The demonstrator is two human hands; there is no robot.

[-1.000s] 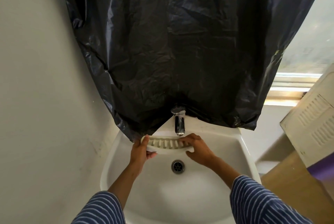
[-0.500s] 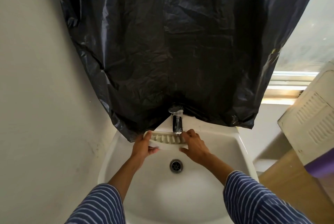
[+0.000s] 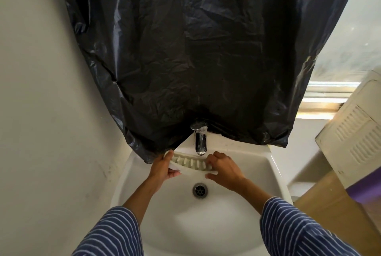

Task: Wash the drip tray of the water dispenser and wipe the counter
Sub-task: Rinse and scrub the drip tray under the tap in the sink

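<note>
Bent over a white washbasin (image 3: 274, 175), a person in a blue striped shirt holds a white slotted drip tray (image 3: 190, 163) just under the chrome tap (image 3: 200, 142), above the drain (image 3: 200, 190). Left hand (image 3: 162, 171) grips the tray's left end, fingers (image 3: 169, 155) curled over the far rim and thumb beneath. Right hand (image 3: 223, 170) closes on the right end, fingers bent onto the slats, thumb under the near edge. Black plastic sheeting (image 3: 195, 49) hangs over the wall behind the tap, its hem brushing the basin's back ledge. Off to the right stand a white vented panel (image 3: 354, 138) and a window sill (image 3: 325, 99).
</note>
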